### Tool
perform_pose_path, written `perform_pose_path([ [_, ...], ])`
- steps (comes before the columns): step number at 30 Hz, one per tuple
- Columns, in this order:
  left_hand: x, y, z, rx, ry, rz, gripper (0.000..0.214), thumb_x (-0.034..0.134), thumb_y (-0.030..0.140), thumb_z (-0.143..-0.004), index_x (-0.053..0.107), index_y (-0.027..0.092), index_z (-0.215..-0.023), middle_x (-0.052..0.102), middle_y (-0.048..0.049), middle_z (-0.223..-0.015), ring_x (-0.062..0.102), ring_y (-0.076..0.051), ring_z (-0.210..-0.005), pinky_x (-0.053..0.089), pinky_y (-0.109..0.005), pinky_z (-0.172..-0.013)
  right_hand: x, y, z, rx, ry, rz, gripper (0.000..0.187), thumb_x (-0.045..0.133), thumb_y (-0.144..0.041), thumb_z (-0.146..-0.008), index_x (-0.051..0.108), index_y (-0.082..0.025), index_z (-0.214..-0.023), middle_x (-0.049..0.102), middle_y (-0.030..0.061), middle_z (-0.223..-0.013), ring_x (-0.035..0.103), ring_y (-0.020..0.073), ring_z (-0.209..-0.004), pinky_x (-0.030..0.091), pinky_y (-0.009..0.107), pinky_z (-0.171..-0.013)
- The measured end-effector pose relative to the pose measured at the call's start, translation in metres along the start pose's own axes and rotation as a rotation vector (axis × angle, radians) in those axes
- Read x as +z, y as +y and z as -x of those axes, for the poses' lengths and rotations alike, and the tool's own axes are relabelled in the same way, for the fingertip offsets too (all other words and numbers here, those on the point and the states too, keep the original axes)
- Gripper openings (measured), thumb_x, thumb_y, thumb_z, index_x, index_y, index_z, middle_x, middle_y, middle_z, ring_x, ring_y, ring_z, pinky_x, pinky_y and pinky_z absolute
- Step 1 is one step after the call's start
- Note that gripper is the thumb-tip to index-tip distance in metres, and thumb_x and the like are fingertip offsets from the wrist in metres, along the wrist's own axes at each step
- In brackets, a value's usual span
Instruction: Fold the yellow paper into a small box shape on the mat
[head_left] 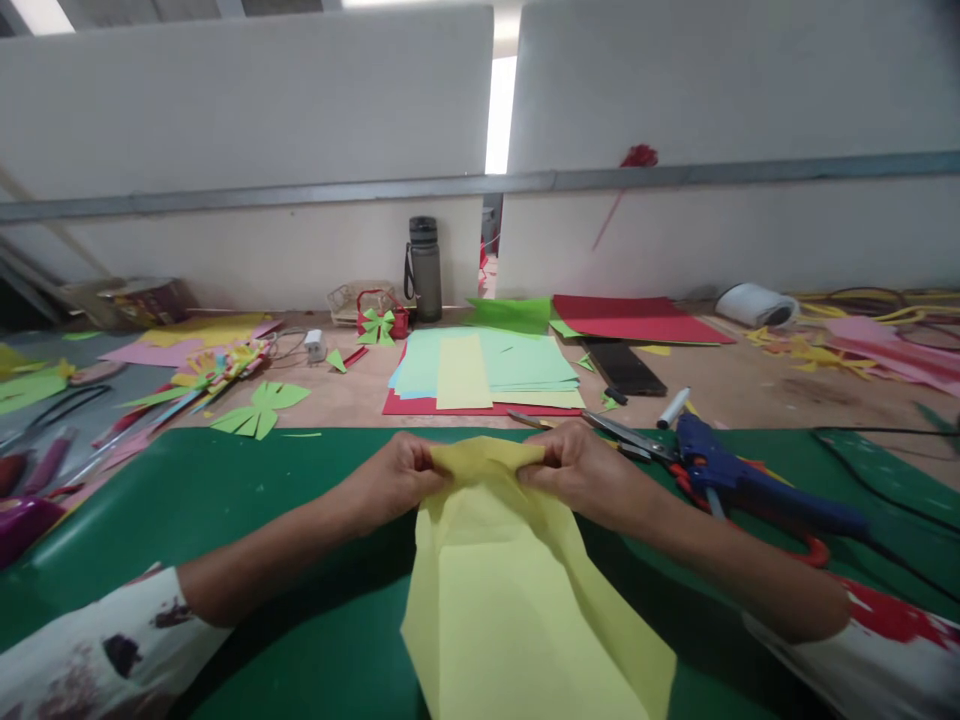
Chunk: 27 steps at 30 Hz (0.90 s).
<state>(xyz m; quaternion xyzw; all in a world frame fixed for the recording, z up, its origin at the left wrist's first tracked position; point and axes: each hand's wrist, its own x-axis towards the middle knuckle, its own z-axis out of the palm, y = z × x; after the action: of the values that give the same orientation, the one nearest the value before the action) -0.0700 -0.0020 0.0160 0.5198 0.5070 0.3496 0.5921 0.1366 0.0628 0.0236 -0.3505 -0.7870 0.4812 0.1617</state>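
A large sheet of yellow paper [510, 610] is held up over the green mat [300, 620], its far edge gathered and creased between my hands. My left hand [394, 470] pinches the left corner of that edge. Its right corner is gripped by my right hand [581, 470], thumb and fingers closed. Folds run down both sides of the sheet, and its near end drops out of the bottom of the view. Just beyond my right hand lie scissors [626, 435] and a blue glue gun [757, 485].
Behind the mat sits a stack of coloured paper [517, 360]. A phone [622, 367], a white marker [673, 408] and red sheets [637, 318] lie to its right. A dark bottle [425, 270] stands by the wall. Green paper leaves [262, 408] and paper flowers [221, 368] are at left.
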Motion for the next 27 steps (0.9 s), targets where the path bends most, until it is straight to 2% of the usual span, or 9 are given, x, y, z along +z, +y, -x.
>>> perform_pose_path([
  [4, -0.001, -0.001, -0.001, 0.017, 0.018, 0.025, 0.026, 0.054, 0.008, -0.063, 0.072, 0.015, -0.081, 0.07, -0.0019, -0.071, 0.06, -0.013, -0.062, 0.045, -0.021, -0.057, -0.003, 0.0, 0.001, -0.045, -0.018, 0.058, 0.018, 0.045, -0.017, -0.071, 0.06, -0.013, -0.061, 0.045, -0.0041, -0.053, 0.031, 0.0065, -0.046, 0.022, 0.021, -0.043],
  [8, -0.002, -0.001, 0.0, 0.039, 0.031, -0.018, 0.022, 0.055, 0.011, -0.067, 0.072, 0.015, -0.081, 0.07, -0.0017, -0.071, 0.06, -0.013, -0.063, 0.044, -0.021, -0.059, -0.004, -0.003, 0.0, 0.06, -0.02, 0.042, 0.014, 0.049, -0.019, -0.067, 0.06, -0.015, -0.059, 0.049, -0.0034, -0.052, 0.036, 0.0076, -0.045, 0.023, 0.021, -0.042],
  [12, 0.004, 0.003, 0.001, 0.044, 0.044, -0.067, 0.02, 0.054, 0.012, -0.069, 0.072, 0.015, -0.078, 0.069, -0.0006, -0.069, 0.06, -0.012, -0.062, 0.044, -0.02, -0.058, -0.001, -0.01, -0.002, 0.175, -0.051, -0.24, 0.013, 0.053, -0.016, -0.058, 0.063, -0.016, -0.066, 0.061, 0.0001, -0.062, 0.055, 0.0143, -0.058, 0.04, 0.023, -0.051],
  [15, 0.007, 0.003, 0.002, 0.033, 0.061, -0.101, 0.022, 0.053, 0.012, -0.069, 0.072, 0.015, -0.08, 0.069, -0.0006, -0.07, 0.06, -0.013, -0.064, 0.044, -0.021, -0.059, 0.002, -0.012, -0.002, 0.216, -0.025, -0.393, 0.02, 0.052, -0.012, -0.052, 0.064, -0.015, -0.068, 0.065, 0.0015, -0.066, 0.059, 0.0168, -0.063, 0.044, 0.024, -0.055],
  [20, 0.005, -0.005, 0.0, -0.013, 0.091, -0.079, 0.023, 0.055, 0.014, -0.068, 0.071, 0.015, -0.085, 0.07, -0.0016, -0.074, 0.061, -0.014, -0.064, 0.045, -0.022, -0.06, 0.007, -0.005, -0.002, 0.252, 0.045, -0.448, 0.019, 0.056, -0.016, -0.054, 0.065, -0.014, -0.071, 0.065, 0.0033, -0.066, 0.059, 0.0169, -0.06, 0.045, 0.026, -0.054],
  [23, 0.003, -0.007, -0.001, -0.068, 0.129, -0.013, 0.024, 0.056, 0.014, -0.067, 0.071, 0.014, -0.086, 0.07, -0.003, -0.073, 0.062, -0.015, -0.064, 0.046, -0.023, -0.058, 0.009, -0.001, -0.003, 0.267, 0.069, -0.358, 0.013, 0.058, -0.019, -0.055, 0.065, -0.012, -0.064, 0.063, 0.003, -0.059, 0.056, 0.0154, -0.054, 0.042, 0.025, -0.049],
  [27, 0.004, -0.004, 0.0, -0.087, 0.153, 0.046, 0.025, 0.057, 0.012, -0.065, 0.071, 0.014, -0.086, 0.07, -0.0036, -0.072, 0.063, -0.017, -0.063, 0.047, -0.024, -0.056, 0.009, 0.001, -0.004, 0.257, 0.049, -0.247, 0.008, 0.057, -0.017, -0.056, 0.062, -0.013, -0.053, 0.055, -0.0014, -0.047, 0.046, 0.0093, -0.043, 0.033, 0.022, -0.041],
])
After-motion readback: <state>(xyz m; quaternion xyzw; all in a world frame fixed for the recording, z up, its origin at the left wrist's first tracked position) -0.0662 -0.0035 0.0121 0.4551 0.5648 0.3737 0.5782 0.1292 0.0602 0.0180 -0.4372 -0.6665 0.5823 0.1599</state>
